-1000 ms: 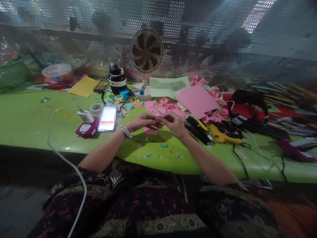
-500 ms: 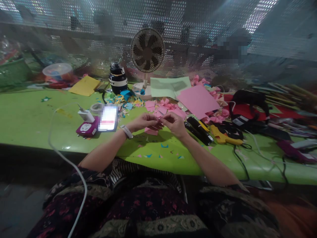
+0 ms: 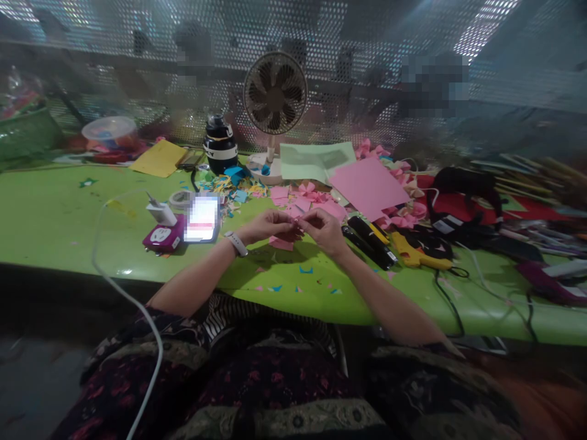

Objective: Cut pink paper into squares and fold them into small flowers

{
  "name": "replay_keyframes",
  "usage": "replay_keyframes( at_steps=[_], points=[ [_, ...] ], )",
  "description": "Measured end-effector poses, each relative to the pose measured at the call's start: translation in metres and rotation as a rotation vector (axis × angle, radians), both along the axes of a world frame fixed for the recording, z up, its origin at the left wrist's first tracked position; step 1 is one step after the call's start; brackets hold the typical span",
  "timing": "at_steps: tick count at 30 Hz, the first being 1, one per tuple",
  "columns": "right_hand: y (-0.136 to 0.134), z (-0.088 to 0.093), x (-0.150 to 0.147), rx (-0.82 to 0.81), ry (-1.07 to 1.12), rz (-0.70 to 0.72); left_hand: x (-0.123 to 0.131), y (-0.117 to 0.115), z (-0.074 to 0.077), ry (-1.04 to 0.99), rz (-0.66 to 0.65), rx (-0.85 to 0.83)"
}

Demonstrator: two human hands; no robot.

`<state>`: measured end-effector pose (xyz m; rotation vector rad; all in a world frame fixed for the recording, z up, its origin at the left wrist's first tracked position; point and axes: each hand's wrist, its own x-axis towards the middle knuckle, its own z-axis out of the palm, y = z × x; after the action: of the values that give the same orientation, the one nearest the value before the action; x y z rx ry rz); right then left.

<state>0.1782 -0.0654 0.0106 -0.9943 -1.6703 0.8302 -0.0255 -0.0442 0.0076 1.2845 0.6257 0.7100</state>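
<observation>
Though pink paper (image 3: 297, 220) is mostly hidden, left hand (image 3: 266, 226), right hand (image 3: 326, 231), both pinching it

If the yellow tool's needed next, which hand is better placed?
Right. The right hand is nearer the yellow tool, which lies out on that side; the left hand would likely have to cross over. Both seem to pinch a small pink paper piece, so the left would probably hold it alone.

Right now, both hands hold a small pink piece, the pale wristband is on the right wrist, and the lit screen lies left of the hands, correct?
Wrong wrist: the head view shows the pale wristband on the left wrist. The left hand and right hand hold a small pink piece, with the lit screen to their left.
</observation>
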Motion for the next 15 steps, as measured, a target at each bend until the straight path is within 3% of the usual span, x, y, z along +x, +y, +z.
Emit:
replay_keyframes(
  at_steps=[9,15],
  points=[
    [0.0032,0.001,0.0029,-0.086,-0.002,0.024,-0.0018,-0.0001,0.0018,0.026,-0.033,0.039],
    [0.0012,0.0023,0.0028,0.1,-0.206,0.068,-0.0024,-0.0018,0.0015,-0.014,-0.116,-0.056]
  ],
)
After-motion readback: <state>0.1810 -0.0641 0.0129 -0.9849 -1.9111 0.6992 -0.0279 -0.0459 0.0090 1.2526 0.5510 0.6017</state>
